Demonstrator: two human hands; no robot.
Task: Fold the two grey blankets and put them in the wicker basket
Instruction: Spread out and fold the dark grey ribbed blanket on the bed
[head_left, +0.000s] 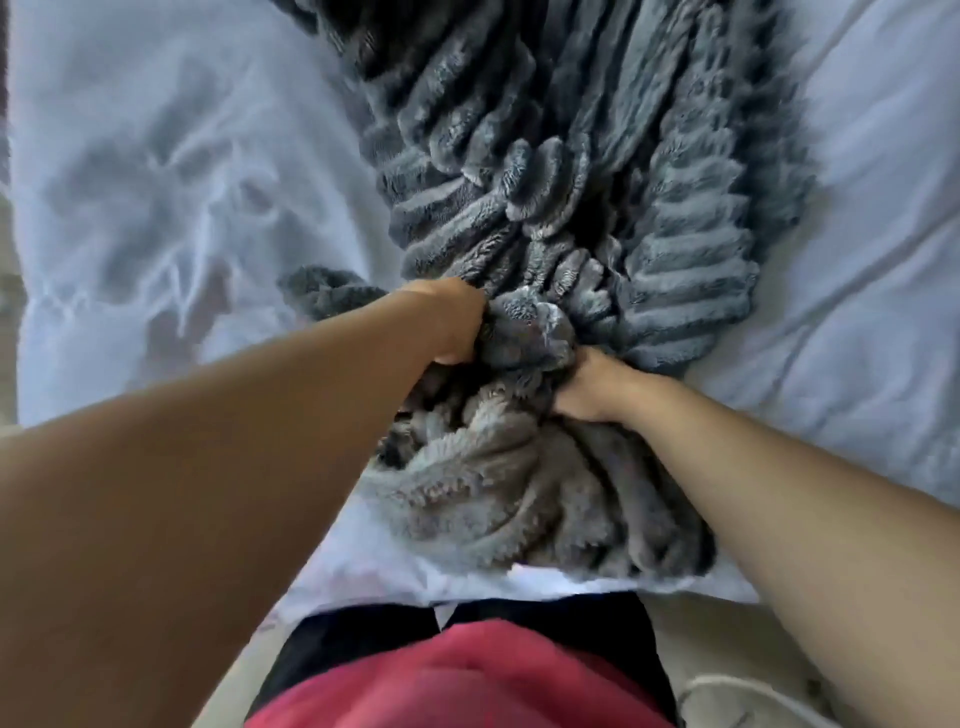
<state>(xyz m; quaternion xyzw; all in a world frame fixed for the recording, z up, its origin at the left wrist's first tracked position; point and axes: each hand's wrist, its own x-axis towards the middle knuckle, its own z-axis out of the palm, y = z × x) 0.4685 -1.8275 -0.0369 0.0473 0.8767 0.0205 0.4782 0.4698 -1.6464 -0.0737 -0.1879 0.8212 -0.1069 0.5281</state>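
A grey blanket (571, 171), plush and ribbed, lies bunched on a bed (156, 182) covered in pale, creased bedding. Its long axis runs from the bed's near edge straight away from the person, towards the top of the view, in a narrow gathered strip. The ribs lie across this axis in places and fan out in others.

The left grip (457, 322), a bare hand, is curled tightly into a wad of the blanket near the middle of the view. The right grip (587, 387) is just beside it, slightly nearer the person, fingers buried in the same wad. The fingertips of both are hidden in the pile.

The blanket's far end is cut off by the top of the frame. Whether the heap is one blanket or two cannot be told. The picture is slightly blurred.

Bare bedding lies wide on both sides of the strip. The near end of the blanket reaches almost to the bed's edge, where the person's red top (467, 675) shows below.
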